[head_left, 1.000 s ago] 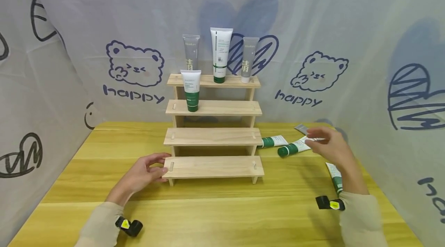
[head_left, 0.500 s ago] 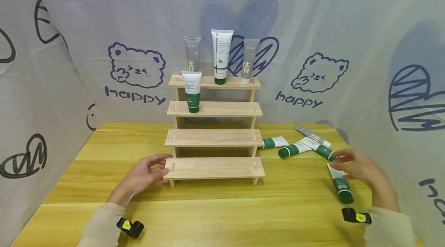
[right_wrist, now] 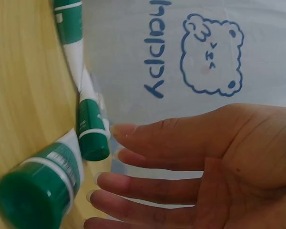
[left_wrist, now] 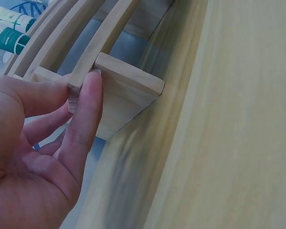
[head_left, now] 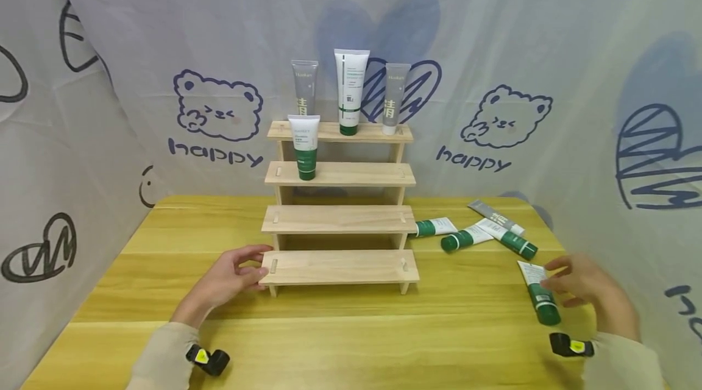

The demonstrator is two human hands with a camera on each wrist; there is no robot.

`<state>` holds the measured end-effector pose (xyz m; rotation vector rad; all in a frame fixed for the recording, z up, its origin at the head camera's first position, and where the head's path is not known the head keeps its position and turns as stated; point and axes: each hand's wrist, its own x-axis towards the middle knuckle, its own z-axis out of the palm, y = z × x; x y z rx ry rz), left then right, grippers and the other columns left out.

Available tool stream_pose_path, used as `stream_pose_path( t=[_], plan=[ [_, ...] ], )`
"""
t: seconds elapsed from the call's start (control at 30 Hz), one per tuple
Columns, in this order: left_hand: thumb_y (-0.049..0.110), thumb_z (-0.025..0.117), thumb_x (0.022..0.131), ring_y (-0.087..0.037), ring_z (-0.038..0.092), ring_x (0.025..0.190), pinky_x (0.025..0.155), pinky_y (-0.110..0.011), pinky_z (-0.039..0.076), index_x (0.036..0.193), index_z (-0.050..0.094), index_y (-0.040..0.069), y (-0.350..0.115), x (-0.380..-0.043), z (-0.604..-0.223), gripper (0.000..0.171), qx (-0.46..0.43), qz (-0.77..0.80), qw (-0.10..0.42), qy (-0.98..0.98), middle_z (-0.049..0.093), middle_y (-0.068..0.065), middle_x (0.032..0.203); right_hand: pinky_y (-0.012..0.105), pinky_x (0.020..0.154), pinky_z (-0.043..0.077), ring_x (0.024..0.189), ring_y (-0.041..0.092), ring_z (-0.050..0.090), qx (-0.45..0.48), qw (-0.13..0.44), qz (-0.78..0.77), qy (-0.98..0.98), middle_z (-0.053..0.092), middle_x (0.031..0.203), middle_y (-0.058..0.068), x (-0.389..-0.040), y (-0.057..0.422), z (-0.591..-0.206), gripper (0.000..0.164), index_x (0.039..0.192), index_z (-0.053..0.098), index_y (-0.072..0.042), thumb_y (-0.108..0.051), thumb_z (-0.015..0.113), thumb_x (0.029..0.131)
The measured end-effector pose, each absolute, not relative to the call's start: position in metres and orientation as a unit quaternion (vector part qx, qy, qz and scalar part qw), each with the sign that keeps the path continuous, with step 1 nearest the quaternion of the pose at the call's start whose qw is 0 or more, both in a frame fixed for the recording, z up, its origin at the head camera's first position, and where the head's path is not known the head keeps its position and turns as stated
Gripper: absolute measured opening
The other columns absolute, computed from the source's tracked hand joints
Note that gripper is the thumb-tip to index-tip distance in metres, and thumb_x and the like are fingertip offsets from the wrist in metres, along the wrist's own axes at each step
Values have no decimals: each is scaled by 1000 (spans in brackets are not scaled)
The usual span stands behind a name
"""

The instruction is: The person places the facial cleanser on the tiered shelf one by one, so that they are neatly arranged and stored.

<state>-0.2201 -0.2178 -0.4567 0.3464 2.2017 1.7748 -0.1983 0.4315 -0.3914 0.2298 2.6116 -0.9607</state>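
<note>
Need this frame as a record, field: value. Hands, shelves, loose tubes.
left hand: pinches left end of bottom shelf
right hand: at front white-and-green tube, not gripping it
top shelf: left gray tube, tall white tube, right gray tube, all upright
second shelf: short white-and-green tube, upright, toward left
table: five tubes lying right of stand, one gray, four white-and-green

Cloth (head_left: 482,30): pale, creased, hanging on three sides
Bears (head_left: 219,114): dark blue outlines above "happy" lettering (head_left: 216,153)
Table (head_left: 384,347): yellow, striped wood grain
</note>
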Motion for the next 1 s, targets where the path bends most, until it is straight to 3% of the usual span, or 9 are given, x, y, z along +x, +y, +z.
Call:
stream_pose_path(
  t=[0.17, 0.27, 0.4, 0.5, 0.8, 1.0],
  plan=[
    [3, 62, 101, -17, 71, 100, 88, -32, 67, 154, 38, -7, -217, -220, -455, 59, 118, 611, 147, 769, 47, -31, 136, 51, 83, 67, 105, 45, 66, 86, 184, -341, 918, 47, 133, 48, -199, 437, -397, 61, 136, 42, 25, -7, 72, 94],
    [3, 62, 101, -17, 71, 98, 87, -32, 67, 153, 38, -7, -217, -221, -455, 58, 118, 613, 146, 768, 48, -31, 135, 51, 84, 67, 105, 45, 68, 86, 192, -349, 913, 54, 127, 45, -198, 442, -403, 61, 135, 40, 26, -4, 71, 93],
    [2, 62, 101, -15, 71, 96, 86, -32, 67, 153, 38, -8, -217, -221, -456, 59, 120, 613, 145, 767, 48, -32, 135, 51, 83, 67, 96, 35, 72, 92, 206, -371, 901, 69, 107, 30, -198, 446, -411, 61, 134, 37, 28, -1, 70, 93],
    [2, 62, 101, -15, 71, 95, 86, -31, 67, 153, 38, -9, -218, -222, -456, 59, 123, 611, 144, 768, 48, -32, 135, 50, 84, 67, 91, 28, 72, 101, 213, -385, 892, 72, 100, 20, -198, 448, -415, 61, 134, 36, 28, -2, 70, 93],
    [3, 61, 101, -16, 72, 95, 85, -32, 67, 153, 39, -7, -218, -223, -458, 57, 119, 602, 143, 776, 49, -30, 134, 41, 77, 67, 85, 21, 70, 138, 219, -347, 902, 72, 99, 18, -203, 449, -425, 78, 131, 45, 23, -28, 84, 88],
    [3, 61, 102, -18, 71, 98, 86, -33, 67, 154, 38, -7, -218, -223, -457, 58, 120, 607, 147, 771, 49, -31, 135, 34, 70, 66, 81, 17, 67, 134, 225, -334, 906, 70, 95, 14, -204, 445, -425, 82, 131, 44, 21, -36, 83, 87]
  ],
)
